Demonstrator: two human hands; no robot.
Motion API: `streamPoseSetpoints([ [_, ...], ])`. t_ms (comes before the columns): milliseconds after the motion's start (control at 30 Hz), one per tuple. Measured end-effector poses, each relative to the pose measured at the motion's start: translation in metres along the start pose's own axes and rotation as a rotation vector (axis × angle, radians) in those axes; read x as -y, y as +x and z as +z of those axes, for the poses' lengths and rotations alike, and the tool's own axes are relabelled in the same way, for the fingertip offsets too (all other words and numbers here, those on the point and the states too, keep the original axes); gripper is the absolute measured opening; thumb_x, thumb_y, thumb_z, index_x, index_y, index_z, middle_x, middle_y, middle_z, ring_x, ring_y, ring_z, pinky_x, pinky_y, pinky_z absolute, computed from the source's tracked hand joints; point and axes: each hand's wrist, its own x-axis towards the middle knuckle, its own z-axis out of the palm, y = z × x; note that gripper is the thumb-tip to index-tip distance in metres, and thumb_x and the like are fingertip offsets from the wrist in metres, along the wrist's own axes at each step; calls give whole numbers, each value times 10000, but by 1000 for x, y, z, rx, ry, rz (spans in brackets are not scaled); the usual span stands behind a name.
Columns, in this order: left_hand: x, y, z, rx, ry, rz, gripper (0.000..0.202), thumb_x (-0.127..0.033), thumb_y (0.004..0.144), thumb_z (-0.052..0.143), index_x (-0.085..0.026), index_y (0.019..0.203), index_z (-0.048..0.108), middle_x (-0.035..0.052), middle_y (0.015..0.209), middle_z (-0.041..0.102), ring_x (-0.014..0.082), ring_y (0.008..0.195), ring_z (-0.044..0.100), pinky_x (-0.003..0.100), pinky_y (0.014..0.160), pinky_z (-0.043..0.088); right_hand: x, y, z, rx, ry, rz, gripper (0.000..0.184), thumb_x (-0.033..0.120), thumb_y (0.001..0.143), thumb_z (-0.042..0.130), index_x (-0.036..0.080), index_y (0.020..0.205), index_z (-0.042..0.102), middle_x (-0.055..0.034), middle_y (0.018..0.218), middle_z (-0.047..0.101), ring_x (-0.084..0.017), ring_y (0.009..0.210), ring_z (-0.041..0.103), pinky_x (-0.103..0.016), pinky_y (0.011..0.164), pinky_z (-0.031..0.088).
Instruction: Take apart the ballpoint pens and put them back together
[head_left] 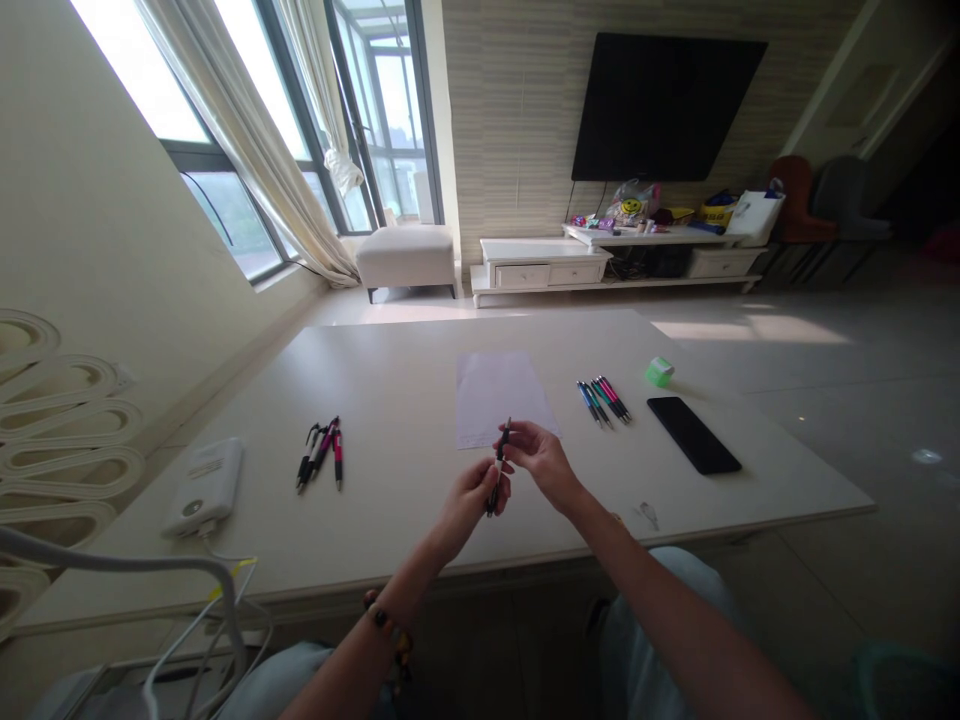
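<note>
A dark pen (498,470) stands nearly upright between both hands above the near middle of the white table (405,370). My left hand (471,502) grips its lower part, fingers curled round it. My right hand (538,458) pinches its upper part. Just beyond the hands lies a white sheet of paper (499,395). Several black and pink pens (321,455) lie in a group to the left. Several blue, green and pink pens (604,400) lie to the right of the paper.
A black phone (693,435) lies flat at the right, with a small green object (659,372) behind it. A white power bank (204,487) with cables sits at the near left edge. Beyond the table stand a footstool, a TV cabinet and a wall TV.
</note>
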Motion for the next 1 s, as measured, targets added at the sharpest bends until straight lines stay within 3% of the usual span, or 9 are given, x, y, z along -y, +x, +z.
streamPoseSetpoints([
  [133,0,0,0,1,-35,-13,419,-554,781,525,-152,895,499,-36,619,453,50,463,370,197,448,256,-1,-1,2,28,55,5,376,333,691,698,177,1017,595,-77,923,666,-186,833,609,-343,739,496],
  [300,-3,-2,0,-42,2,-32,416,-560,780,522,-167,913,488,-45,622,433,47,472,346,188,441,234,0,-1,7,-46,-2,24,398,331,626,741,167,965,613,-52,838,663,-183,806,614,-348,747,508],
  [500,-3,0,-1,-73,-11,-65,378,-543,792,517,-184,898,469,-83,562,330,31,435,243,167,417,154,8,-3,10,51,88,38,415,295,673,699,196,1057,576,-39,842,675,-172,818,620,-347,783,490],
  [600,0,1,-1,-72,-28,-67,382,-544,781,532,-183,880,460,-87,555,330,24,422,224,164,408,131,6,-2,11,25,16,21,342,306,673,700,184,977,600,-42,835,658,-166,788,607,-310,718,492],
  [700,2,2,-1,-69,-20,-78,402,-559,768,536,-174,861,466,-86,550,342,19,409,216,165,399,122,2,-1,10,-36,-35,1,323,307,634,730,171,903,611,-27,760,633,-131,634,558,-279,596,469],
  [867,-2,1,0,-53,-28,-75,396,-560,775,522,-174,851,481,-86,544,333,19,401,203,167,392,124,4,0,7,75,90,25,410,310,684,695,180,1056,580,-56,843,662,-123,615,542,-298,600,456],
  [1000,-4,0,0,-60,10,-72,411,-566,763,534,-165,850,506,-79,543,346,21,407,228,165,393,124,4,1,6,-21,-13,11,324,342,641,728,159,884,618,-51,773,659,-151,640,580,-310,617,483],
])
